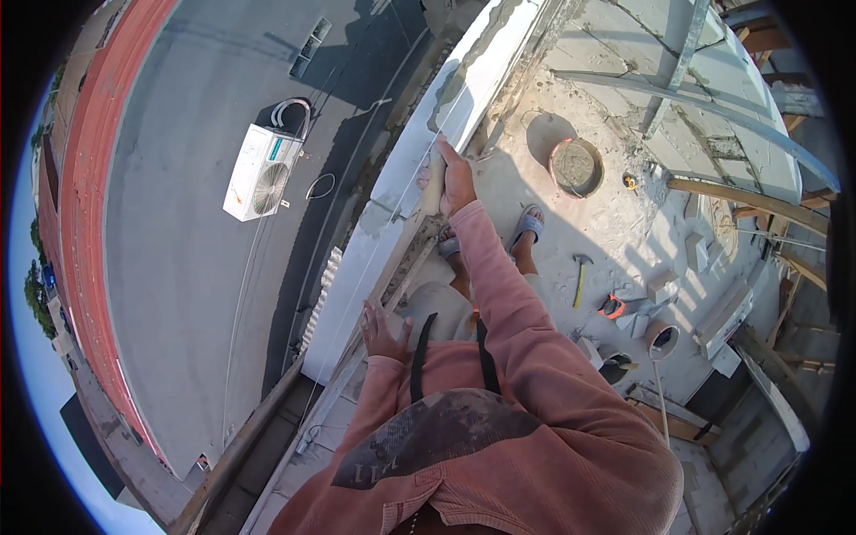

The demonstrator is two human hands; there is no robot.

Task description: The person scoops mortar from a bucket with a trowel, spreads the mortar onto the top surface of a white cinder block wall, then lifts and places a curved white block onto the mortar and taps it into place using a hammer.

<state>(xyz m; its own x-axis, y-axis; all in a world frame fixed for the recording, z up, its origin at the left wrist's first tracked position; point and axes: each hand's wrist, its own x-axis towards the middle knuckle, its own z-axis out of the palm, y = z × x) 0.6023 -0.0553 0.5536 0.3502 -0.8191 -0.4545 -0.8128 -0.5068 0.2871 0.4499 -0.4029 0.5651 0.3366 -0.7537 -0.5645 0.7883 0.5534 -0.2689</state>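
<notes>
A low wall of white blocks (343, 296) runs diagonally, with a thin string along it and grey wet mortar on its far stretch. My right hand (455, 183) is closed on a pale beige bar-like tool (433, 185) held against the wall's inner side; its exact kind is unclear. Lower down, my left hand (383, 332) has its fingers spread beside the inner side of the same wall, near a narrow rail (415, 265). My sandalled feet (526, 227) stand on the dusty floor just inside the wall.
A mortar bucket (575, 165), hammer (581, 281), orange-handled saw (612, 306), smaller buckets (661, 341) and loose blocks (696, 250) lie to the right, near timber and metal framing (740, 187). Beyond the wall, lower down, are a grey roof (187, 267) and an air-conditioning unit (259, 172).
</notes>
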